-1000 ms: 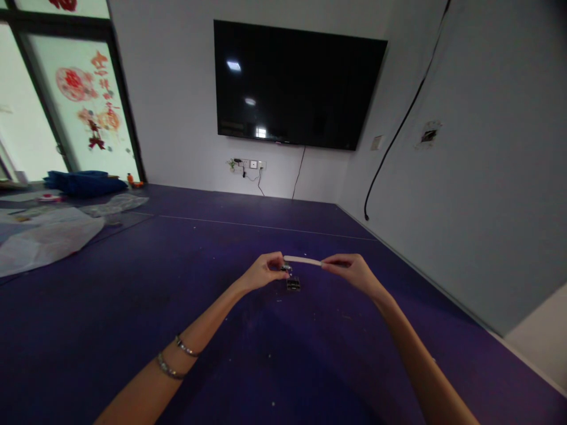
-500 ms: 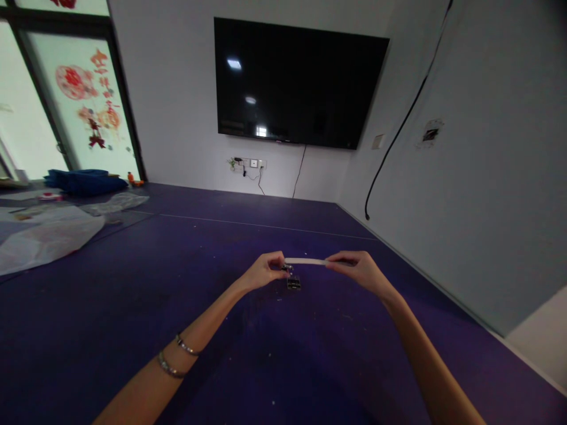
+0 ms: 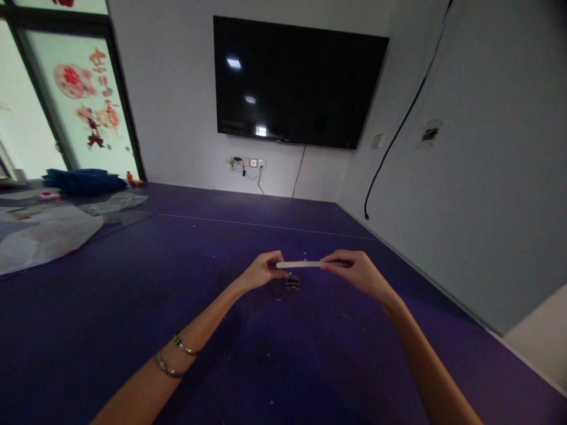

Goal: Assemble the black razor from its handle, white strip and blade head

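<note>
My left hand point(image 3: 264, 270) is closed in a pinch, its fingertips around a small metal piece now mostly hidden. Between both hands a thin, slightly curved white strip point(image 3: 299, 264) runs level, its left end at my left fingertips. My right hand point(image 3: 349, 268) pinches the strip's other end between thumb and fingers; a darker part shows inside that grip. What kind of thing the strip is, I cannot tell. Just below my left fingertips lies a small clear box point(image 3: 293, 283) with dark contents, on the purple surface point(image 3: 266, 348).
White crumbs dot the purple surface. Clear plastic sheeting point(image 3: 48, 239) and a blue cloth bundle point(image 3: 84, 182) lie at the left, beside a small orange item point(image 3: 130, 177). On the far wall hang a television point(image 3: 301, 82) and sockets point(image 3: 253, 163); a black cable point(image 3: 394, 139) dangles at right.
The white strip has shifted left and slightly down, so its left end overlaps my left fingertips and covers the metal piece. My right hand moved slightly left with it.
</note>
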Motion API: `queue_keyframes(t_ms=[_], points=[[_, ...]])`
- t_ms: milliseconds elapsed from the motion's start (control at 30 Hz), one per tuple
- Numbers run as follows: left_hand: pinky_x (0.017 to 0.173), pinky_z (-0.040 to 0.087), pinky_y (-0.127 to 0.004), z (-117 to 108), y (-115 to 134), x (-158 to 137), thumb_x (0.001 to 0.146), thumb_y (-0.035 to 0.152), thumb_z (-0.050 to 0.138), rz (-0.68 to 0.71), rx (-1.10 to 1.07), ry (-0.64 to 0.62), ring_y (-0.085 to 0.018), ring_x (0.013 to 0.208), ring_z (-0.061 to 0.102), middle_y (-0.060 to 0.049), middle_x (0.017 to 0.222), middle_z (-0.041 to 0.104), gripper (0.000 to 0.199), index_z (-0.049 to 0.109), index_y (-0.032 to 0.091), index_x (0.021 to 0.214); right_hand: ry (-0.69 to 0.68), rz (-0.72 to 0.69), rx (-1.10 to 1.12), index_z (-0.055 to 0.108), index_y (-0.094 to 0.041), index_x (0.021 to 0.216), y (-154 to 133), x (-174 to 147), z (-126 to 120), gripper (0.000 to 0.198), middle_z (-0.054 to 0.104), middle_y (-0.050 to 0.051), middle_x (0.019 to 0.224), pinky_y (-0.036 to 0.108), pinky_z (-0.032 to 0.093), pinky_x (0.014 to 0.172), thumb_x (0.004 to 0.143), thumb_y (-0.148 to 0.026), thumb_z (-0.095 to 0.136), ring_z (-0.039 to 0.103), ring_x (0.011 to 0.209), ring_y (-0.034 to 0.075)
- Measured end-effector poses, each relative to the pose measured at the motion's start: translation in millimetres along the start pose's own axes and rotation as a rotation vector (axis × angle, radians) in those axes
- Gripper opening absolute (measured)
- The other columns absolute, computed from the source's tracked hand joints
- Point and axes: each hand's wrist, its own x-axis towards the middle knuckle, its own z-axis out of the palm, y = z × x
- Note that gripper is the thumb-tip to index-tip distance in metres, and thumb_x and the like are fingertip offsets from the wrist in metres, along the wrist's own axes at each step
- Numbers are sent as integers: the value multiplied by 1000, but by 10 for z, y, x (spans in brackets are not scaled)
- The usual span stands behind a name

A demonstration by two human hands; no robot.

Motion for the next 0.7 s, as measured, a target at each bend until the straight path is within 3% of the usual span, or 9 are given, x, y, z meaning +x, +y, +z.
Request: queue_keyframes(t_ms=[400,600,700], points=[[58,35,-21,-4,-34,-2,62,24,72,15,14,14,-8,60,44,6,62,44,29,45,15,62,54,45,-31,72,-21,80,109,23,-9,22,70,5,82,31,47,71,72,-39,61,63,77,20],[58,35,-21,-6,-20,5,63,24,71,33,20,-6,-7,60,45,6,63,46,25,47,15,64,-44,64,71,72,-20,80,152,29,-29,24,70,5,81,31,47,71,70,-40,63,63,78,20],[59,35,-21,-6,-6,0,63,23,71,29,-13,-1,-7,59,45,6,63,47,26,46,15,63,-26,85,72,72,-20,80,219,36,-28,25,70,5,80,31,47,70,69,-41,63,63,77,20]])
